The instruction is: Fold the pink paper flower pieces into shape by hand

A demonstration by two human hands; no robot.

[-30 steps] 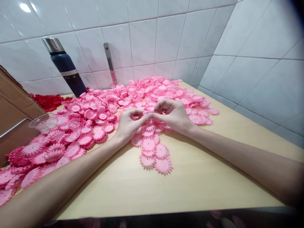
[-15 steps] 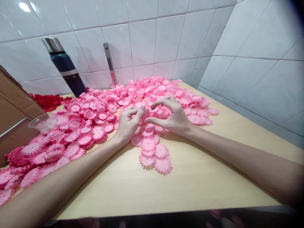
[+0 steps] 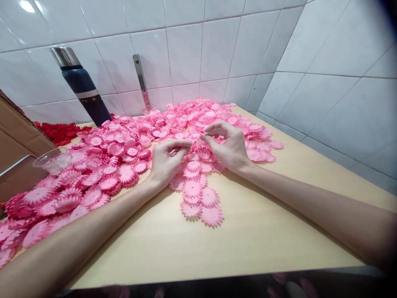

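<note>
Above a heap of pink flower-shaped pieces (image 3: 173, 120), my left hand (image 3: 167, 161) is closed in a pinch, thumb against forefinger. Whatever lies between its fingertips blends with the pink behind and cannot be made out. My right hand (image 3: 229, 147) faces it from the right, thumb and forefinger drawn together a short gap away from the left fingertips. Its pinch also merges with the pink pile. Under the hands, several round pieces with toothed edges (image 3: 192, 188) overlap in a small tongue toward the table's front. Some have a dark dot at the centre.
A dark blue flask (image 3: 83, 89) with a steel cap stands at the back left. Red pieces (image 3: 58, 133) lie behind a clear plastic cup (image 3: 51, 159). A cardboard box (image 3: 21, 132) is at the left edge. Tiled walls border the wooden table (image 3: 248, 231); a metal strip (image 3: 141, 78) is on one.
My right hand's thumb and forefinger have gone from spread apart to pinched, with the hand slightly raised. My left forefinger has straightened over its thumb. The view has shifted slightly.
</note>
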